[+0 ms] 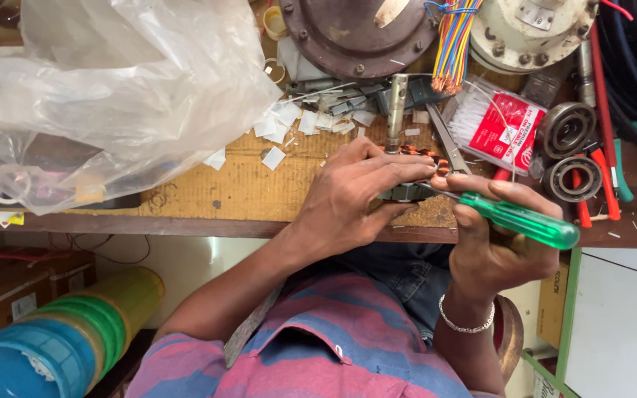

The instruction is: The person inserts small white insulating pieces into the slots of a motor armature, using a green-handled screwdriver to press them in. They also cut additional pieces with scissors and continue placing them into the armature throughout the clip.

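My left hand [355,195] grips a small motor armature [414,177] with copper windings and a steel shaft, holding it at the front edge of the wooden workbench [245,184]. My right hand [499,243] is closed around a screwdriver with a translucent green handle [528,221]. Its thin metal tip points left into the armature, close to my left fingertips. The lower part of the armature is hidden under my left fingers.
A large clear plastic bag [112,88] covers the bench's left side. White paper scraps [289,125], a bundle of coloured wires [451,44], a packet of white sticks [499,125], two bearings [569,151], red-handled tools [602,177] and motor housings [355,33] crowd the back. Stacked coloured tubs [68,332] stand below left.
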